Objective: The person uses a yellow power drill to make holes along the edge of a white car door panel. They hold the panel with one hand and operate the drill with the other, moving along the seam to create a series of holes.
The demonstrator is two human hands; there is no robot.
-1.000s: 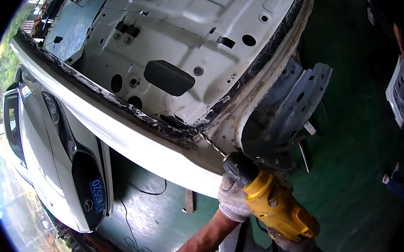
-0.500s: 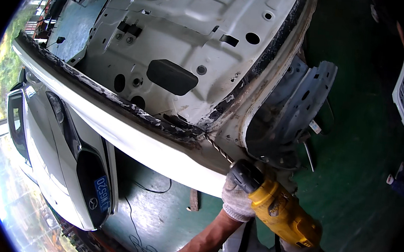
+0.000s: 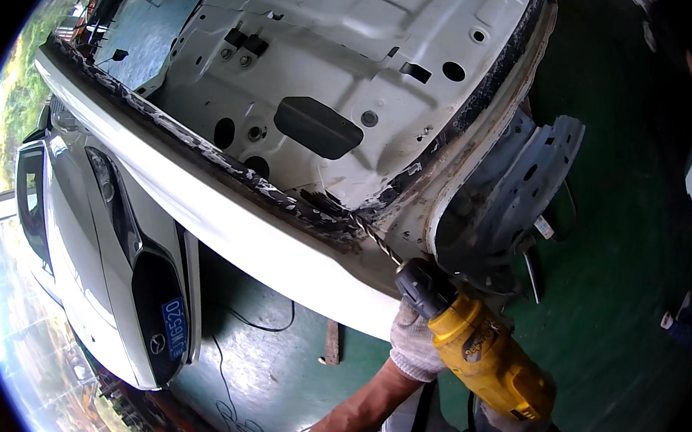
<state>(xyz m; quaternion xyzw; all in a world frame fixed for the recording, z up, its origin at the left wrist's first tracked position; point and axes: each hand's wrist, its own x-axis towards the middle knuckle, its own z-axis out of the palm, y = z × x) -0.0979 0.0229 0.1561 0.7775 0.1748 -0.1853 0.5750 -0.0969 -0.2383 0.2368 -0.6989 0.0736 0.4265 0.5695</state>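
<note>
Staying at a corner of the car body (image 3: 325,78), the drill bit (image 3: 378,244) keeps work there; left hand (image 3: 415,345) wraps the yellow drill (image 3: 494,359), right hand (image 3: 515,425) half hidden, closure unclear

From the wearer's head, one wide fisheye view faces down, yellow drill (image 3: 494,356) near, car body (image 3: 349,85) farther.
</note>
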